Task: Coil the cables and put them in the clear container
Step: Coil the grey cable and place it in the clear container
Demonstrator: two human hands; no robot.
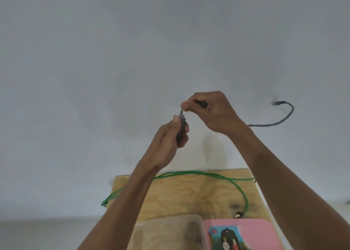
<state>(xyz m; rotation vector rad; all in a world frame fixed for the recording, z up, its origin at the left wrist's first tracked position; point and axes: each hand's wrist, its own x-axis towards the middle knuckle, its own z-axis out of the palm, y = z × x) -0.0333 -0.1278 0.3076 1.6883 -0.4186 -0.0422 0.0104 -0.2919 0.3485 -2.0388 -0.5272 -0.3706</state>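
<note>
Both hands are raised above the table in front of a white wall. My left hand [171, 136] grips a bundle of folded grey cable [280, 120]. My right hand [208, 111] pinches the same cable just above the bundle. The cable's loose end swings out to the right in the air, blurred, its plug at the tip. A green cable [200, 173] lies in a long loop across the wooden table [189, 194], one end hanging off the left edge. The clear container [170, 230] stands at the near edge under my left forearm.
A pink box [251, 229] with a picture label sits right of the clear container. A small dark plug [238, 214] lies at the green cable's end near the pink box. The white wall rises behind the table.
</note>
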